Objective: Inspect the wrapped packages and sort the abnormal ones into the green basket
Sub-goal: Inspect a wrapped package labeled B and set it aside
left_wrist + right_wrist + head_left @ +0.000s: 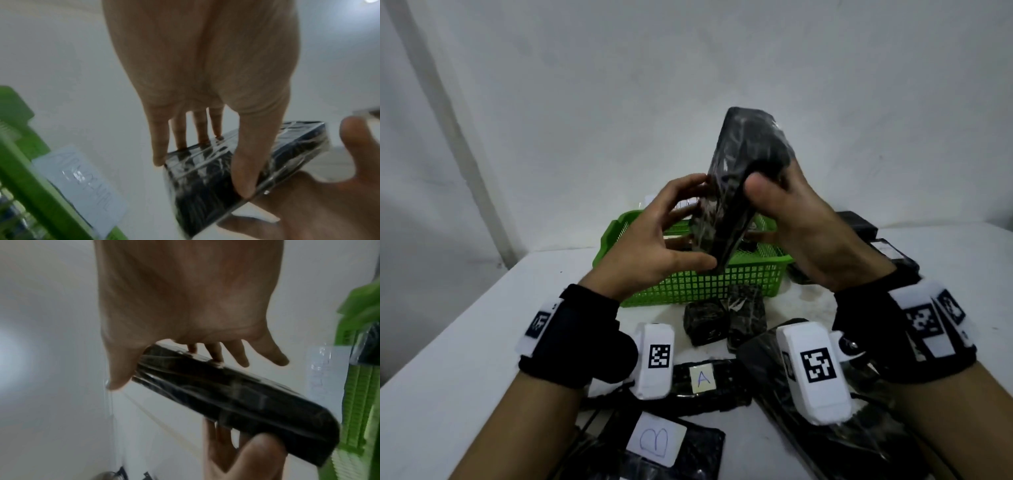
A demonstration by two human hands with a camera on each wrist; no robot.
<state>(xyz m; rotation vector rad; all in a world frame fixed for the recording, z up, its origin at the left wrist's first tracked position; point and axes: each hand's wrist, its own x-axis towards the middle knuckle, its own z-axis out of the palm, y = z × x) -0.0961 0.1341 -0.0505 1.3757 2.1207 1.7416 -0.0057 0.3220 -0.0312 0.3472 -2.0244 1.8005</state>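
Observation:
A black package wrapped in clear film (743, 154) stands tilted in the air above the green mesh basket (722, 284). My left hand (698, 222) pinches its lower end, thumb at the bottom corner and fingers on the far side. My right hand (770, 178) grips its middle from the right, thumb in front and fingers behind. In the left wrist view, my left hand (211, 168) has its thumb on the package (195, 186). The right wrist view shows my right hand (164, 371) on one end of the package (257, 402).
Two small wrapped packages (726, 318) lie in front of the basket. Nearer me lie one labelled A (703, 378), one labelled B (657, 442) and a large one (859, 431). More black packages (893, 255) sit at the right. A white card (82, 186) stands by the basket rim (30, 186).

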